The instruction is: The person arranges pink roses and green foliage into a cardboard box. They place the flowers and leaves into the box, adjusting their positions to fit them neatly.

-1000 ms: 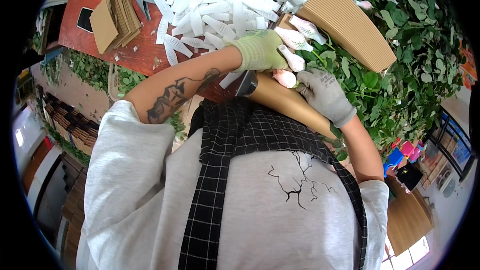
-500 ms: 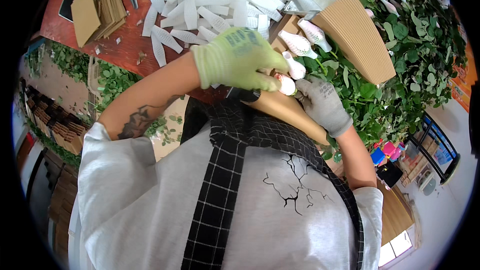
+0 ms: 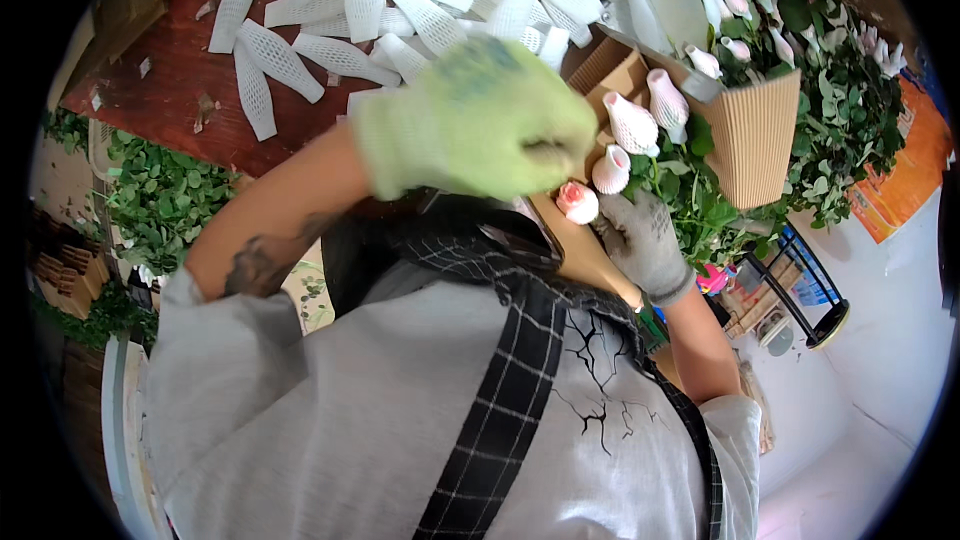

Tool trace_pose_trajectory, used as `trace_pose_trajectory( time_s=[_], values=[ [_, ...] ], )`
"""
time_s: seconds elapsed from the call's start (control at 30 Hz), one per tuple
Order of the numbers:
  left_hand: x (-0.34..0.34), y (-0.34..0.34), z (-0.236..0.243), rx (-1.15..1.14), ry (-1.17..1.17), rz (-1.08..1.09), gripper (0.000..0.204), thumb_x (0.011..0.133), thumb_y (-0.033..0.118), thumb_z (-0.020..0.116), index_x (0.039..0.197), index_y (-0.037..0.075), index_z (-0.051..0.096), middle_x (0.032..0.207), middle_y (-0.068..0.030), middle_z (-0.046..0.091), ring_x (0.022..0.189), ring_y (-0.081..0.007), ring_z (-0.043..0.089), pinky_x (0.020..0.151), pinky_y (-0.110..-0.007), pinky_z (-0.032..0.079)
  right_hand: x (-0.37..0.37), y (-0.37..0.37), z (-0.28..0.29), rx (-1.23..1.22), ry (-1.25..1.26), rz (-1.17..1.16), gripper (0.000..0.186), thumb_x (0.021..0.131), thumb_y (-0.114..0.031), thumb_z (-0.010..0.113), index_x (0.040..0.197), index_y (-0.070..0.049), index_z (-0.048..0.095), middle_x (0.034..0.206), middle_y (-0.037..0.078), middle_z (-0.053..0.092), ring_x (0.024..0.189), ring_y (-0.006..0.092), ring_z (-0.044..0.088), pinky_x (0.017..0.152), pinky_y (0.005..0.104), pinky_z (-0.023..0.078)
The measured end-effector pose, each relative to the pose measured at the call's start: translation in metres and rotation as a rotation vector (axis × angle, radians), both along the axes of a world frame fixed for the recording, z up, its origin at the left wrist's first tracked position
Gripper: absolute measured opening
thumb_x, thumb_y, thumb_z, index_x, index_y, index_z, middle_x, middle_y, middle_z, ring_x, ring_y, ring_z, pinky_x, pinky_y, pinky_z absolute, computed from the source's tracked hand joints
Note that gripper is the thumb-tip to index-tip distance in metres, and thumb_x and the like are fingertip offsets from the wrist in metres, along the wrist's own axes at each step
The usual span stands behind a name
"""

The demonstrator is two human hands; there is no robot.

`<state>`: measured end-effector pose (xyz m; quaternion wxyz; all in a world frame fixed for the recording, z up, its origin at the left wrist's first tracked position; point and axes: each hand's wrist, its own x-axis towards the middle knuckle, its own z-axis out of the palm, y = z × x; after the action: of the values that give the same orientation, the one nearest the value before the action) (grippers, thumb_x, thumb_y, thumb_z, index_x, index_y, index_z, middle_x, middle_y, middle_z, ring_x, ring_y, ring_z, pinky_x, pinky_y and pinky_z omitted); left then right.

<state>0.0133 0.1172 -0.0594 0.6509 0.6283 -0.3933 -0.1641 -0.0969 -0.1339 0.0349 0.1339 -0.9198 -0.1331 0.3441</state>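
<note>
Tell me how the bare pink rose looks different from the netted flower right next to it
The bare rose shows its pink and cream petals, while the netted flower is wrapped in a pale mesh sleeve. The bare rose looks rounded; the netted flower narrows toward one end. The bare rose is nearer the person's body, the netted flower farther out. Both look pinkish and are close to the right hand.

The left hand (image 3: 490,125) has lifted off the pink rose (image 3: 577,203).
</note>
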Motion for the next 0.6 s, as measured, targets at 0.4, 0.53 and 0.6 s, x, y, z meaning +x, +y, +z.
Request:
trace_pose_trajectory(
  time_s=[0.4,0.53,0.6],
  values=[
    [-0.001,0.052,0.002,0.0,-0.068,0.258,0.02,0.074,0.004,0.072,0.093,-0.001,0.072,0.067,-0.0097,0.063,0.058,-0.0189,0.062,0.052,-0.03,0.047,-0.004,-0.014,-0.007,0.084,0.068,0.002,0.056,0.064,0.008,0.063,0.118,-0.008,0.065,0.102,0.018,0.062,0.089,0.0392,0.061,0.076,0.0473,0.05],
    [0.0,0.031,0.006,-0.195,0.039,0.111,0.026,0.07,-0.002,0.071,0.096,-0.001,0.072,0.071,-0.0107,0.066,0.062,-0.0226,0.065,0.054,-0.032,0.049,-0.005,-0.015,-0.01,0.138,0.026,0.002,0.058,0.064,0.007,0.062,0.12,-0.008,0.064,0.1,0.018,0.061,0.088,0.0388,0.061,0.076,0.0477,0.049],
    [0.003,0.021,0.011,-0.238,0.08,-0.001,0.027,0.073,-0.002,0.064,0.098,0.003,0.073,0.079,-0.0112,0.07,0.066,-0.0259,0.066,0.058,-0.034,0.052,-0.006,-0.017,-0.012,0.157,0.029,0.007,0.058,0.065,0.007,0.062,0.121,-0.008,0.063,0.099,0.018,0.06,0.089,0.0388,0.06,0.077,0.0479,0.049]
  ],
)
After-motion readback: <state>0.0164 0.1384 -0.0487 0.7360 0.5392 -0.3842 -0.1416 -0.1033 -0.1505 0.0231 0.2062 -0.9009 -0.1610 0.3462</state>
